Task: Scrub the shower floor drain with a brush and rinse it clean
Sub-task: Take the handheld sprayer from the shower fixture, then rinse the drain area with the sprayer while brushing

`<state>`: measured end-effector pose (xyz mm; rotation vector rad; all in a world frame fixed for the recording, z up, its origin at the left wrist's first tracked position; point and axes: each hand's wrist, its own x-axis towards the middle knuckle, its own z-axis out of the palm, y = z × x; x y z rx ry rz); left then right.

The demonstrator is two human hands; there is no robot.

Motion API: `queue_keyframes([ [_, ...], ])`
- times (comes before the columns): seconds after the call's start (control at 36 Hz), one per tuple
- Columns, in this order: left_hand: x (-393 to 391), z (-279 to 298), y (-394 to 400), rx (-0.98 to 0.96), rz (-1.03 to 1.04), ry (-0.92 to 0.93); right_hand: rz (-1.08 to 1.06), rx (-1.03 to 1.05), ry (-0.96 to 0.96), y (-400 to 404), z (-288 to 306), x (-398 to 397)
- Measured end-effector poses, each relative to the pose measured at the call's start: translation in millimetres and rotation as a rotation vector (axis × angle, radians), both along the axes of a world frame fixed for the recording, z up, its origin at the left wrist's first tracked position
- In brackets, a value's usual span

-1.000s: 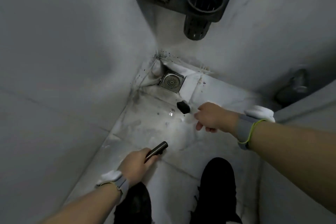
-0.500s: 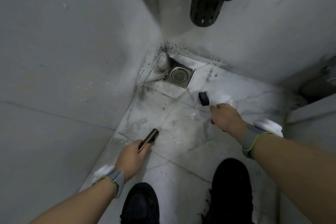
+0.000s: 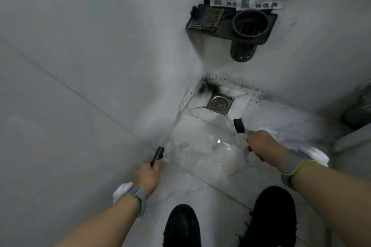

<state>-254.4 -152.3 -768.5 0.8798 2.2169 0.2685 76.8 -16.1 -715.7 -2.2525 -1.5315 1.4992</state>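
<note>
The right hand (image 3: 263, 146) grips a black brush (image 3: 239, 125) just short of the square drain (image 3: 219, 104). The left hand (image 3: 147, 174) holds a dark metal sprayer handle (image 3: 157, 155).

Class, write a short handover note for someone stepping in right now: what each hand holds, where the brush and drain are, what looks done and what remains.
Left hand grips a dark metal sprayer handle, aimed at the floor.
Right hand grips the brush, its black head just short of the drain in the corner, not touching it.
Done: floor tiles look wet.
Left: dark grime around the drain; scrub it, then rinse.
</note>
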Motion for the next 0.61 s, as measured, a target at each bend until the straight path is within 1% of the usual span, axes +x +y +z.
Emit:
queue_keyframes([
  [0.11, 11.2, 42.3, 31.4, 0.033, -0.017, 0.018, -0.005, -0.001, 0.031, 3.5, 40.6, -3.9],
  [0.19, 17.9, 62.8, 61.7, 0.053, -0.059, 0.074, -0.053, 0.033, 0.072, 6.8, 54.9, -6.8],
  [0.28, 23.8, 74.7, 86.4, 0.066, -0.076, 0.122, -0.073, 0.056, 0.092, 10.2, 56.9, -8.0],
  [0.42, 25.6, 64.2, 105.7, 0.047, -0.052, 0.158, -0.083, 0.061, 0.084, 23.2, 44.1, -9.2],
  [0.53, 30.4, 32.1, 97.1, -0.038, -0.051, 0.098, -0.062, 0.018, 0.059, 38.7, 24.8, -13.0],
  [0.61, 31.1, 19.3, 101.9, 0.005, -0.031, 0.075, -0.049, -0.023, 0.036, 51.8, 10.8, -17.6],
])
